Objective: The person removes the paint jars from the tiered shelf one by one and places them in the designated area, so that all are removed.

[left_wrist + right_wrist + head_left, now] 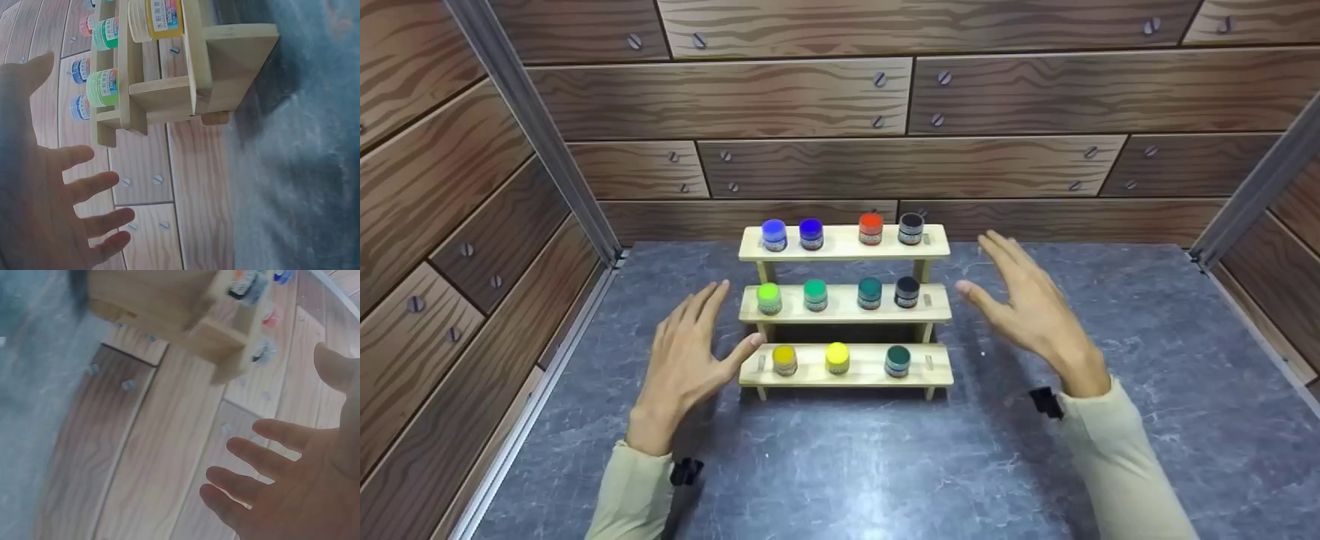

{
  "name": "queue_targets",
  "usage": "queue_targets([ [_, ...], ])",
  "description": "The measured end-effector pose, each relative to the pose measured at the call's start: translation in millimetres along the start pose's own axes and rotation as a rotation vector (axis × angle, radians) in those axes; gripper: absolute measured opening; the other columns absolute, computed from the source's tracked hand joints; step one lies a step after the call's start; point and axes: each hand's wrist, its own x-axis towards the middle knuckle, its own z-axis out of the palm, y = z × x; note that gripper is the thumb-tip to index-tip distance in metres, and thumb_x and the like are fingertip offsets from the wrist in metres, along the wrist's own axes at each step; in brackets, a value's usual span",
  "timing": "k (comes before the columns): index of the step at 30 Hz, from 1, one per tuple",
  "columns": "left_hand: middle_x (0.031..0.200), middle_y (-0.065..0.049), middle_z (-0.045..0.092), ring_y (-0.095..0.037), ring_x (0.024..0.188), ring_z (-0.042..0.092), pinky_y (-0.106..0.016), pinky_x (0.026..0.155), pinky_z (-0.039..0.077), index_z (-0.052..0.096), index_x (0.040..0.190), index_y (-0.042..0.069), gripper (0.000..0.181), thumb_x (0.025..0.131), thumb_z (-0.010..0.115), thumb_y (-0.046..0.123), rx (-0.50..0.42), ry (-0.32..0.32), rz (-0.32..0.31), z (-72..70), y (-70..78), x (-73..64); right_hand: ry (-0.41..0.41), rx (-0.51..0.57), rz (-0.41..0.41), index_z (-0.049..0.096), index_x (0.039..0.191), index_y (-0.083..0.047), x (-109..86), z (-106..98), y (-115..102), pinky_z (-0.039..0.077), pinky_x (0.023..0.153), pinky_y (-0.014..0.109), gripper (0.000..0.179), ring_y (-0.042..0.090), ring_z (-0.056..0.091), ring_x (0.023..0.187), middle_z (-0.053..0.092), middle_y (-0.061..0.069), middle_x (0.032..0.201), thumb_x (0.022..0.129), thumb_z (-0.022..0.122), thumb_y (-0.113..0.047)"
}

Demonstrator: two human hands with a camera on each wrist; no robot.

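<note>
A three-tier wooden stand (847,376) holds several small paint jars. On its top tier are a light blue jar (774,235), a dark blue jar (811,234), a red jar (871,229) and a black jar (910,229). The middle tier bears green jars, such as a lime one (769,298), and another black jar (907,292). Below stand an ochre jar (784,360), a yellow jar (837,358) and a dark green jar (897,361). My left hand (686,367), fingers spread, is by the stand's left side. To the right, my right hand (1027,304) hovers with straight fingers, holding nothing.
The stand rests on a grey marbled tabletop (810,465). Behind it rises a wood-plank patterned wall (810,97), with a similar side wall (427,247) on the left and another at the right edge. Metal frame posts (540,127) mark the corners.
</note>
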Motion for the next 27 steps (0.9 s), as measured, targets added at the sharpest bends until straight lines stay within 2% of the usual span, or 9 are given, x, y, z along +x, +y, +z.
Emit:
queue_targets([
  [4,0.171,-0.014,0.038,-0.044,0.153,0.04,-0.072,0.123,0.032,0.032,0.17,0.02,0.094,0.097,0.06,0.073,-0.103,-0.038,-0.042,2.2,-0.7,-5.7,0.009,0.02,-0.049,0.03,0.169,-0.01,11.7,-8,-14,0.02,0.129,0.071,0.083,0.045,0.025,0.16,0.025,0.018,0.176,0.106,0.06,-0.055],
  [8,0.172,-0.015,0.035,-0.044,0.155,0.037,-0.071,0.124,0.031,0.029,0.17,0.019,0.094,0.098,0.06,0.071,-0.201,-0.086,-0.092,8.4,-4.2,-13.3,0.028,0.043,-0.101,0.034,0.166,-0.004,27.0,-8,-22,0.028,0.128,0.066,0.08,0.045,0.036,0.155,0.033,0.021,0.172,0.107,0.063,-0.048],
  [14,0.171,-0.019,0.036,-0.046,0.155,0.037,-0.069,0.125,0.031,0.03,0.169,0.011,0.099,0.097,0.066,0.068,-0.282,-0.129,-0.137,20.2,-9.8,-21.7,0.035,0.087,-0.129,0.041,0.161,0.002,49.7,0,-26,0.03,0.129,0.061,0.073,0.045,0.04,0.153,0.043,0.026,0.164,0.106,0.068,-0.037],
  [17,0.17,-0.021,0.036,-0.047,0.152,0.041,-0.068,0.125,0.033,0.03,0.168,0.006,0.1,0.096,0.068,0.065,-0.298,-0.151,-0.149,25.1,-11.4,-23.2,0.038,0.111,-0.124,0.045,0.159,0.003,59.3,5,-28,0.034,0.127,0.06,0.071,0.045,0.045,0.149,0.048,0.026,0.161,0.105,0.071,-0.035],
  [23,0.162,-0.023,0.047,-0.044,0.138,0.057,-0.062,0.118,0.046,0.037,0.164,0.0,0.09,0.098,0.073,0.051,-0.361,-0.162,-0.154,36.4,-14.5,-22.6,0.028,0.187,-0.097,0.047,0.158,0.004,71.1,15,-32,0.051,0.116,0.054,0.067,0.046,0.058,0.137,0.053,0.027,0.156,0.104,0.072,-0.028],
  [27,0.156,-0.024,0.054,-0.038,0.123,0.069,-0.054,0.109,0.057,0.043,0.16,-0.002,0.082,0.099,0.076,0.041,-0.454,-0.16,-0.167,42.8,-17.6,-22.6,0.032,0.237,-0.076,0.047,0.156,0.006,76.6,21,-36,0.057,0.11,0.05,0.064,0.046,0.063,0.132,0.057,0.031,0.151,0.104,0.072,-0.02],
])
